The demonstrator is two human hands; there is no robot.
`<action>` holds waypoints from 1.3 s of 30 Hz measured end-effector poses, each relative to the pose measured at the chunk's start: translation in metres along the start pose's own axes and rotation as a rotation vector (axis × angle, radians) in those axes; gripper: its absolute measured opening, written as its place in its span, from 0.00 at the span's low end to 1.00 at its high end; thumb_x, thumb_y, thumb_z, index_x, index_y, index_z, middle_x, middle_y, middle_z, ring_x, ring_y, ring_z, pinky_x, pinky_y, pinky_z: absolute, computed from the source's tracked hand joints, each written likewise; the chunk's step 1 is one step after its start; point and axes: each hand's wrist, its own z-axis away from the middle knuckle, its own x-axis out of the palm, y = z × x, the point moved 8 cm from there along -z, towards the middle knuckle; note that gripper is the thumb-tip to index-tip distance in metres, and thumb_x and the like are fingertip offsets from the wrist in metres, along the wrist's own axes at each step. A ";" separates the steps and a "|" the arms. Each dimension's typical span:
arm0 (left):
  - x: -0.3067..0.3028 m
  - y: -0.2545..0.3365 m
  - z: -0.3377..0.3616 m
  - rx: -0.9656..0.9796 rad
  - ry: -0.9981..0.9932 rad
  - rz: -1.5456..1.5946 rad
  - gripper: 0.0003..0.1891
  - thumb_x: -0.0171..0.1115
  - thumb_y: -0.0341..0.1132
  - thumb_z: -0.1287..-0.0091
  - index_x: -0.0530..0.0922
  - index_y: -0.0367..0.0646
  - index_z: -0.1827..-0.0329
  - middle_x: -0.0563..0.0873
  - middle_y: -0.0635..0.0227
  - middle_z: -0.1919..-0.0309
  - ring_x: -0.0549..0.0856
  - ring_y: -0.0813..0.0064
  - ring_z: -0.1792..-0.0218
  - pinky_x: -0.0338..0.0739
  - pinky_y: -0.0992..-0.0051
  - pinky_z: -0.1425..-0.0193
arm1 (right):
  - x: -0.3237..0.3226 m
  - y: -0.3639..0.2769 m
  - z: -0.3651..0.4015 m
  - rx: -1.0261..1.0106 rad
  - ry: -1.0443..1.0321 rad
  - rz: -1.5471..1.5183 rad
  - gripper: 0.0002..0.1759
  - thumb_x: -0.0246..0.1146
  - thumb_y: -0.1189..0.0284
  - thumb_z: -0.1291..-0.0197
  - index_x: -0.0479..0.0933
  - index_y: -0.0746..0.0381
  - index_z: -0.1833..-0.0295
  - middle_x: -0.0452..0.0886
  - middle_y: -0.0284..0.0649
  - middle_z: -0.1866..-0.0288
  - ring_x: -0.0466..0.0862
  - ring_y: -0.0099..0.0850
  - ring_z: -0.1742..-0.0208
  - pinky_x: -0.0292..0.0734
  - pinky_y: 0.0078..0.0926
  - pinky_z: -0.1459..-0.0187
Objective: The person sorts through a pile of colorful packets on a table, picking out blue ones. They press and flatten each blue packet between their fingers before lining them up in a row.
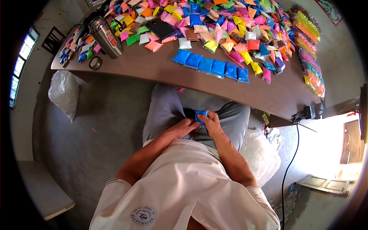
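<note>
Low over my lap, a small blue packet [199, 115] is held between my two hands. My right hand [211, 122] pinches its right side, with the thumb across the front. My left hand [184, 127] is closed at the packet's lower left edge, its fingertips partly hidden. On the table's front part lies a strip of several blue packets [206, 65], joined side by side in a row.
A large heap of colourful packets [230, 23] covers the back of the brown table [153, 67]. A steel flask [106, 37], its lid [95, 63] and a black phone [161, 28] are at the left. Plastic bags [64, 92] and a black cable [293, 161] flank me.
</note>
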 end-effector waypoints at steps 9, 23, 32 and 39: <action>-0.005 -0.008 -0.002 0.023 0.081 0.220 0.17 0.50 0.43 0.30 0.76 0.35 0.63 0.81 0.68 0.71 0.78 0.79 0.69 0.74 0.78 0.59 | -0.013 0.011 -0.001 0.119 0.063 -0.025 0.04 0.57 0.75 0.44 0.75 0.64 0.68 0.78 0.35 0.74 0.78 0.24 0.73 0.73 0.20 0.70; -0.004 -0.010 -0.003 0.033 0.044 0.209 0.18 0.51 0.45 0.31 0.77 0.35 0.63 0.81 0.69 0.71 0.78 0.79 0.67 0.73 0.78 0.58 | 0.006 0.002 0.002 0.176 0.068 -0.197 0.03 0.59 0.76 0.45 0.78 0.62 0.65 0.79 0.30 0.73 0.77 0.20 0.73 0.71 0.15 0.69; -0.002 0.001 0.001 -0.010 0.046 0.080 0.15 0.53 0.42 0.32 0.77 0.37 0.67 0.80 0.69 0.73 0.77 0.78 0.67 0.71 0.77 0.58 | -0.003 0.010 -0.002 0.129 0.040 -0.225 0.07 0.62 0.74 0.47 0.78 0.63 0.61 0.80 0.34 0.70 0.78 0.24 0.70 0.74 0.21 0.67; -0.001 0.005 0.000 0.011 0.026 0.034 0.15 0.53 0.42 0.33 0.77 0.38 0.66 0.80 0.68 0.73 0.77 0.77 0.67 0.71 0.76 0.58 | -0.005 0.017 -0.004 0.144 0.069 -0.233 0.09 0.66 0.74 0.49 0.78 0.61 0.60 0.80 0.34 0.67 0.78 0.24 0.67 0.74 0.21 0.64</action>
